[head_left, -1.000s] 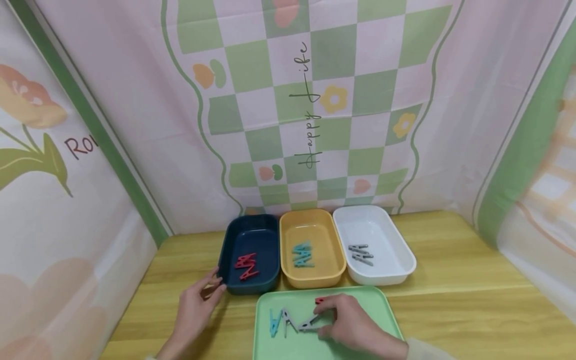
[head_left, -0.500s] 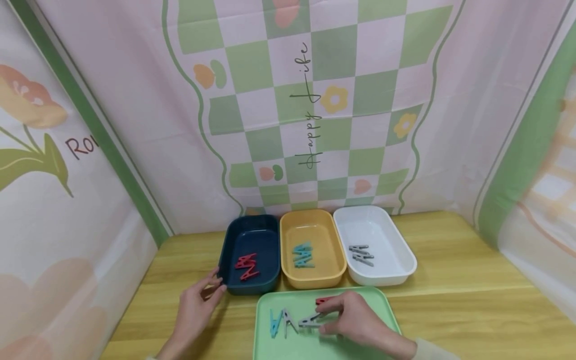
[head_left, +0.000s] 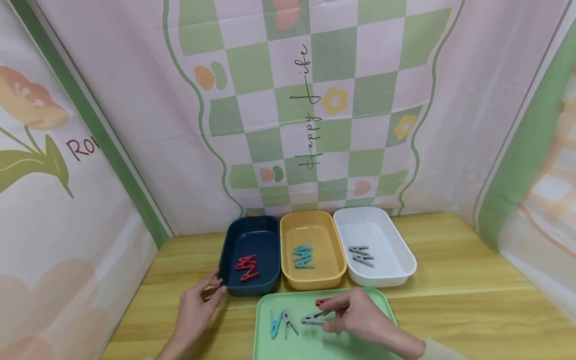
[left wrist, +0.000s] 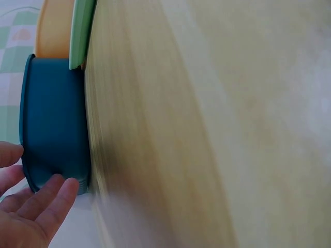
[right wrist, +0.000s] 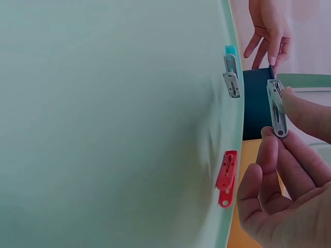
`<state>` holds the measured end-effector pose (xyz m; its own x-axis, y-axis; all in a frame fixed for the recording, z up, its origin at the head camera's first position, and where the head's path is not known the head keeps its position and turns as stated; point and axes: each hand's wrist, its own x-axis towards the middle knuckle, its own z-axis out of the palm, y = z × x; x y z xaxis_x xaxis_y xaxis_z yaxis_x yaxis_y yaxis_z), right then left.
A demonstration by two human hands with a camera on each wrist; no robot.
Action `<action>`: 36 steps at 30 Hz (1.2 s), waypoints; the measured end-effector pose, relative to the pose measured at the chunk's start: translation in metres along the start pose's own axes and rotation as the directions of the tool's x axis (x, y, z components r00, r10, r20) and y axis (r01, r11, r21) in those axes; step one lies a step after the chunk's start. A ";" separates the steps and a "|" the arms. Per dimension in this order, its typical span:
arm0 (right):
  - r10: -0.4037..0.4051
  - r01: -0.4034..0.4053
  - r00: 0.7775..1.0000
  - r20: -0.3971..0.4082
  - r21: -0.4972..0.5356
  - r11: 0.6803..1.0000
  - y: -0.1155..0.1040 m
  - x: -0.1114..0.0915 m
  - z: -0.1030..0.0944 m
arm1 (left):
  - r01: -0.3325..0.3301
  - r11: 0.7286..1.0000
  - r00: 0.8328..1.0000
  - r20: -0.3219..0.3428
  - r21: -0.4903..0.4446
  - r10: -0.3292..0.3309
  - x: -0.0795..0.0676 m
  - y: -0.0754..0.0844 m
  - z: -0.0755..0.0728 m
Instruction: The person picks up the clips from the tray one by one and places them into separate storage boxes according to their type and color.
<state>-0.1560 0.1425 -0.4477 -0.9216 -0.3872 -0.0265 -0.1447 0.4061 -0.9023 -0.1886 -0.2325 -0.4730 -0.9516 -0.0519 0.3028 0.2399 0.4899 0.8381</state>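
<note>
My right hand pinches a grey clothespin between thumb and fingertips, just above the green tray. The right wrist view shows this clothespin held off the tray surface. Lying on the tray are a blue clothespin, another grey clothespin and a red clothespin, the last partly hidden behind my right hand. My left hand touches the near left corner of the navy bin. Its fingers rest against the bin's side, fairly straight.
Beside the navy bin stand a yellow bin and a white bin, in a row along the wooden table's back. Red clothespins lie in the navy bin, blue ones in the yellow, grey ones in the white.
My right hand has lifted the grey clothespin from the tray and moved slightly up and to the right. The left hand stays at the navy bin's corner.
</note>
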 end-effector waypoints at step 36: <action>-0.024 0.024 0.987 -0.157 0.001 1.000 -0.023 -0.006 -0.057 | -0.026 1.000 1.000 -0.017 0.004 0.026 0.000 -0.002 0.001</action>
<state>-0.1677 0.1824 -0.4022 -0.9630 -0.2623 0.0627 -0.1666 0.3956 -0.9032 -0.1894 -0.2329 -0.4748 -0.9417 -0.0543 0.3321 0.2637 0.4943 0.8283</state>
